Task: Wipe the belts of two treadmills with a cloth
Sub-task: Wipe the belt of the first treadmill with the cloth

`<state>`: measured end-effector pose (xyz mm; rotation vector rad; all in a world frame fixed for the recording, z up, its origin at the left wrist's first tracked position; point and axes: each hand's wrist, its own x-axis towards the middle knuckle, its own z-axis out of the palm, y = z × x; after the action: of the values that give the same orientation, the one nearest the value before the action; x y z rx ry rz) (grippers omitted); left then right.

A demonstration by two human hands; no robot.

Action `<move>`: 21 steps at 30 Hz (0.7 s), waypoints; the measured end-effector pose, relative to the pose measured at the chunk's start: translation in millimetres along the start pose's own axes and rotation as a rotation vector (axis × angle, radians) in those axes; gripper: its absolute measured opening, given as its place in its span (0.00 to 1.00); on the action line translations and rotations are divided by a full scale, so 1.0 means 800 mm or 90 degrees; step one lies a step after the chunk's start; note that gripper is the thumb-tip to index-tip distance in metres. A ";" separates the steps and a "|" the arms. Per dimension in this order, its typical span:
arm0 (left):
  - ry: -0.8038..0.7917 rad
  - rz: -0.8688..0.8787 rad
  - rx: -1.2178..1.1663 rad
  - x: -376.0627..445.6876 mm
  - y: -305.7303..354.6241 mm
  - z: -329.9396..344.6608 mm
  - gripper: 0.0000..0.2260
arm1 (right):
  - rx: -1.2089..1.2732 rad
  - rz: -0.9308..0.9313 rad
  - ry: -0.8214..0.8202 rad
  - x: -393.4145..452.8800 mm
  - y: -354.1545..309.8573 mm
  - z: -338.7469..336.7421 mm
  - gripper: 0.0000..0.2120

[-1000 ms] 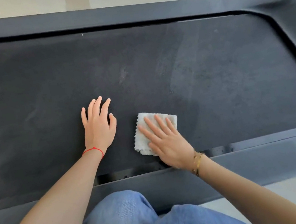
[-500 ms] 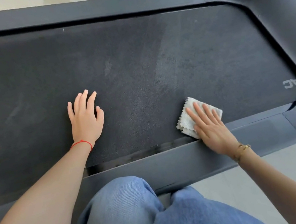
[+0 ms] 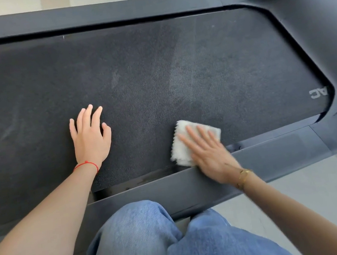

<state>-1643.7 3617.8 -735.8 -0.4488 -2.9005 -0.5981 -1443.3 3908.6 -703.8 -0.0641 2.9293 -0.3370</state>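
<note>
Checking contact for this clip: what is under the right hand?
The white cloth lies under the right hand, flat on the belt. The belt beneath it is covered.

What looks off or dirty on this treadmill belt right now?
Nothing is damaged or spilled. The belt shows pale dusty streaks, one down its middle. The right hand presses the white cloth flat at the near edge; the left hand rests flat.

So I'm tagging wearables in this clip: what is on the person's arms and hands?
Both forearms are bare, with no sleeves or gloves. The left hand has a thin red string bracelet at the wrist. The right hand has a thin gold bracelet at the wrist.
</note>
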 end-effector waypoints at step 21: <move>0.008 -0.007 -0.007 0.000 0.007 -0.002 0.21 | -0.082 -0.264 -0.091 0.073 -0.154 0.011 0.27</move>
<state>-1641.6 3621.8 -732.1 -0.4288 -2.8914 -0.6154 -1496.4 3783.3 -694.8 -0.6903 2.7720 -0.1897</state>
